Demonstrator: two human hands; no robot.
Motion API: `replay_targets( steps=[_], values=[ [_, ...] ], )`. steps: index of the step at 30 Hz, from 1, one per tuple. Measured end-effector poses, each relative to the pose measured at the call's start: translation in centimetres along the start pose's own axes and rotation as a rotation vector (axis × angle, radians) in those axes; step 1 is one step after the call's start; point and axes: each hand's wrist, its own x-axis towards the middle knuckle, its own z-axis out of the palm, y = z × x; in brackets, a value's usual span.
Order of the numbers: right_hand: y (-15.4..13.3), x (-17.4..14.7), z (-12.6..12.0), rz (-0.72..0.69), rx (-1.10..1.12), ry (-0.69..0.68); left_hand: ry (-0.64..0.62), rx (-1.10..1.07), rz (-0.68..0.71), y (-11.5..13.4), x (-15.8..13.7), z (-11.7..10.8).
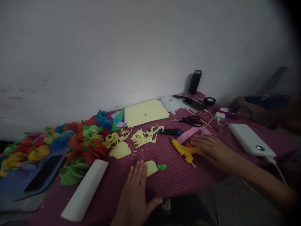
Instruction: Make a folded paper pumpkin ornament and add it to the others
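My left hand [135, 194] lies flat at the table's front, fingers stretched out over the left part of a rounded pale yellow paper piece [151, 167]. A small green paper leaf [161, 167] sticks out from that piece's right side. At the right, my right hand [213, 150] has its fingers around the handle end of a yellow glue gun [184, 150], which rests on the cloth; the thumb is hidden. Beyond my left hand are a stack of yellow paper rounds [121, 150] and curled yellow paper scraps [144, 137].
Colourful paper flowers [94, 150] crowd the left, beside a white roll [85, 191]. Further back are yellow sheets [145, 113], black scissors [191, 120], a cutter [169, 131] and a pink strip [188, 134]. A white power bank [251, 139] and cables lie right; a black bottle [195, 82] stands behind.
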Motion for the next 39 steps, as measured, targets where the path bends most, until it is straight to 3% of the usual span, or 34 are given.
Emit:
replay_targets(
  steps=[4,7,9,21,31,39],
  values=[
    [-7.7,0.5,1.5,-0.092,0.096,0.048,0.012,0.038,0.037,-0.5,-0.8,0.6],
    [-12.4,1.9,3.4,-0.177,0.226,-0.124,0.014,0.033,0.073,-0.5,-0.7,1.0],
    [-13.8,2.9,4.4,-0.193,0.284,-0.210,0.008,0.027,0.089,-0.4,-0.6,1.2],
    [-12.9,3.8,6.6,-0.171,0.341,-0.337,-0.017,-0.055,0.121,-1.2,-0.6,2.4],
    [-12.8,4.6,4.1,-0.146,0.356,-0.233,-0.029,-0.026,0.090,-0.3,0.4,1.0],
    [-12.5,4.6,5.3,-0.172,0.370,-0.266,-0.064,-0.076,0.085,-0.1,0.5,2.1]
  ],
)
